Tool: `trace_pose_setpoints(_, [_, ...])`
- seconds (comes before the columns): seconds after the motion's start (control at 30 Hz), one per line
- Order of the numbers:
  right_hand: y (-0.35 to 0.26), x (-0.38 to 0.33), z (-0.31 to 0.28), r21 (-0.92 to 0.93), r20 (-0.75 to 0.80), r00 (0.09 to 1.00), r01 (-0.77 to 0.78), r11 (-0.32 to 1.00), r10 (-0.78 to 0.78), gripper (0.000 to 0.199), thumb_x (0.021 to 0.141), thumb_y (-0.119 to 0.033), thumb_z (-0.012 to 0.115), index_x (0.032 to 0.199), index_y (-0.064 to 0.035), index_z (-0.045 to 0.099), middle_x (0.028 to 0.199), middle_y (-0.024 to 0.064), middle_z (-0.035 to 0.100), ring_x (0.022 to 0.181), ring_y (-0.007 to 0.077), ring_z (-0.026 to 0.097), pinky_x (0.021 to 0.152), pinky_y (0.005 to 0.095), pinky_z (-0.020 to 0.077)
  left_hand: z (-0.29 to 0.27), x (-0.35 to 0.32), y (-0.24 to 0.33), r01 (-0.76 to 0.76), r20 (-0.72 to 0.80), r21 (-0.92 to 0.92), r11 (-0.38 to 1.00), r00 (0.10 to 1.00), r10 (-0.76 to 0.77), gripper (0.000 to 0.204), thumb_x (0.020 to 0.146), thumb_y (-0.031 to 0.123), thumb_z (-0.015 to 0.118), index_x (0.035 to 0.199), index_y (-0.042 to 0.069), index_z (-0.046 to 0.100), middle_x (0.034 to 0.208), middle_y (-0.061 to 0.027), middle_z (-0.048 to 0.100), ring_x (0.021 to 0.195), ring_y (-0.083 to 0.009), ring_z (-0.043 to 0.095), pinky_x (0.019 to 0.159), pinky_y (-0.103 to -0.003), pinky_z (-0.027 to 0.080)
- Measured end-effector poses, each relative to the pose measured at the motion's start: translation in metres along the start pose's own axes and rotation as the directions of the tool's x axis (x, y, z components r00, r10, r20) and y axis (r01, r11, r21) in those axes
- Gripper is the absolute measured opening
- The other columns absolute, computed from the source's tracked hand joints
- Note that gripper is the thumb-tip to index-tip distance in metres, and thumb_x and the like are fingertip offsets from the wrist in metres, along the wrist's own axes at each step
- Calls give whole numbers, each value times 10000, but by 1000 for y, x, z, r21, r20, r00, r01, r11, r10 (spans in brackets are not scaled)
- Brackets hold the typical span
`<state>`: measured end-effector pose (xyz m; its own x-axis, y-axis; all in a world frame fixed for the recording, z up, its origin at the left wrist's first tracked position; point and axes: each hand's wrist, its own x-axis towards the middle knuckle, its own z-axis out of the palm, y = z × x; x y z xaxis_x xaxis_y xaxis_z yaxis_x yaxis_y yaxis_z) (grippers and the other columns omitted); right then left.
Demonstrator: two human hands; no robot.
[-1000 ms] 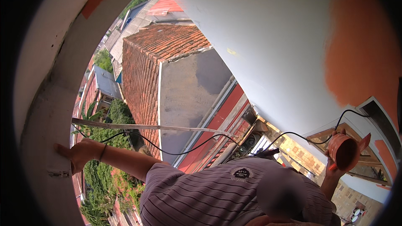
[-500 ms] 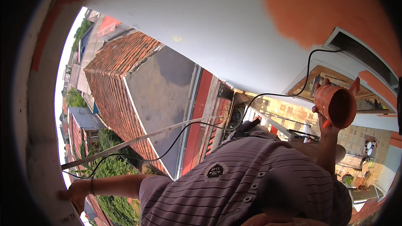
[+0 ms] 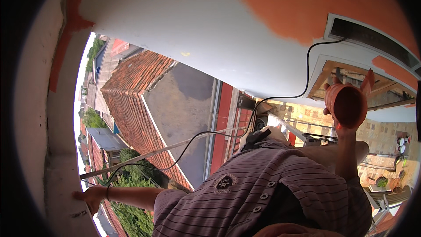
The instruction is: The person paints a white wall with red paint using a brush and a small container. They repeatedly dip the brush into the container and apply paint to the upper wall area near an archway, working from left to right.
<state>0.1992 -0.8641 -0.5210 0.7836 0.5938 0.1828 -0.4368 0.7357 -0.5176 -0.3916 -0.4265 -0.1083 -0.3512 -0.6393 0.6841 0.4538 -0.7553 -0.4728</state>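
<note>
My view has just tipped, but the left hand [image 3: 91, 197] still touches the pillar [image 3: 66, 171]. The right hand [image 3: 346, 131] still has its grip round the red cup [image 3: 349, 105], in front of the wooden frame [image 3: 319, 79]. So the work looks the same. I can't tell if the left hand is closed. The shirt badge [image 3: 226, 183] has tiny writing.
</note>
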Motion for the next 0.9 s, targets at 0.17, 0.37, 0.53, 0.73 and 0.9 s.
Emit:
trace_pose_setpoints(0.17, [-4, -9, -10, 74, 70, 997, -24, 997, 18, 673, 1043, -522, 619, 1564, -116, 493, 1638, 230, 430, 1479, 526, 439, 830, 614, 699, 11, -3, 13, 80, -11, 30, 996, 997, -80, 1065, 652, 73, 1040, 1455, -88, 360, 1398, -195, 629, 1217, -273, 672, 1112, -465, 601])
trace_pose_setpoints(0.37, [8, -14, -15, 94, 46, 998, -37, 995, 33, 636, 1047, -506, 619, 1542, -118, 523, 1643, 228, 423, 1476, 528, 439, 824, 592, 708, -3, -1, 4, 27, 8, 14, 1000, 1000, -27, 1047, 657, 65, 1037, 1454, -86, 375, 1390, -190, 638, 1208, -286, 672, 1101, -466, 597])
trace_pose_setpoints(0.53, [25, -7, -6, 79, 52, 995, -84, 993, 80, 561, 1061, -433, 635, 1525, -131, 544, 1639, 223, 429, 1487, 523, 428, 818, 596, 709, -34, 10, -39, -77, -32, 258, 963, 996, 88, 1033, 608, 65, 1047, 1403, -96, 408, 1297, -191, 676, 1156, -293, 678, 1045, -467, 614])
trace_pose_setpoints(0.73, [54, -1, 23, 142, 8, 987, -160, 977, 161, 521, 1047, -365, 675, 1499, -136, 552, 1617, 217, 451, 1483, 513, 435, 795, 660, 693, -29, -3, -47, -119, -1, 267, 956, 992, 124, 867, 582, 23, 1010, 1263, -76, 483, 1168, -176, 692, 1037, -280, 693, 925, -438, 624])
trace_pose_setpoints(0.9, [81, 13, 60, 91, -23, 956, -289, 953, 293, 455, 1037, -326, 669, 1457, -168, 594, 1587, 220, 481, 1428, 521, 497, 712, 649, 697, -4, -17, -30, -78, 52, 236, 969, 996, 68, 709, 573, -21, 971, 1141, -56, 549, 1062, -161, 701, 934, -267, 706, 825, -410, 628])
